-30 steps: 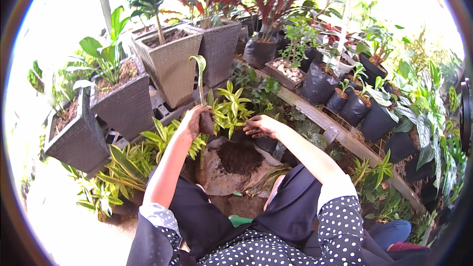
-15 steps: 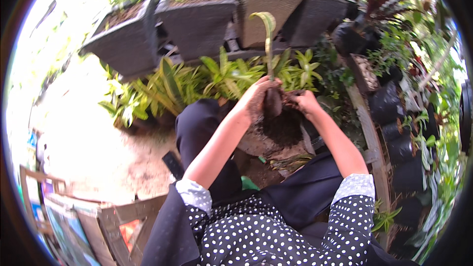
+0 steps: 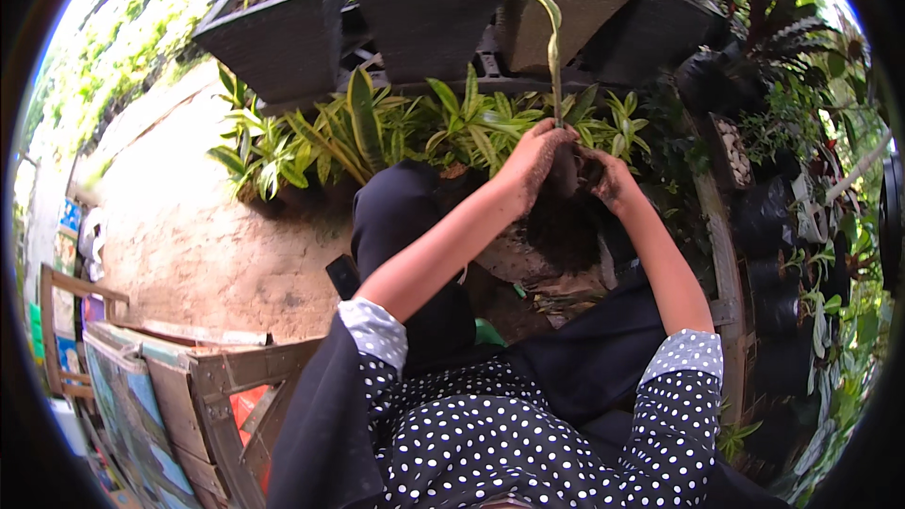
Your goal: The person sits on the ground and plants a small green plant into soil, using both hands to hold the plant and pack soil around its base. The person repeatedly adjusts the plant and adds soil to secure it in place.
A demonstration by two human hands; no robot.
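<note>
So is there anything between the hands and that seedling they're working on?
Nothing visible. The left hand already wraps the seedling at its base, and the right hand presses against the dark soil clump beneath it.

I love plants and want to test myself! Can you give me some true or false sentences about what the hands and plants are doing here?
1. The left hand holds a seedling with one curled leaf. True.
2. The right hand is clean. False: it is smeared with dark soil.
3. Dark woven planters stand behind the leafy green plants. True.
4. The sleeves are plain red. False: dark with white dots.
</note>
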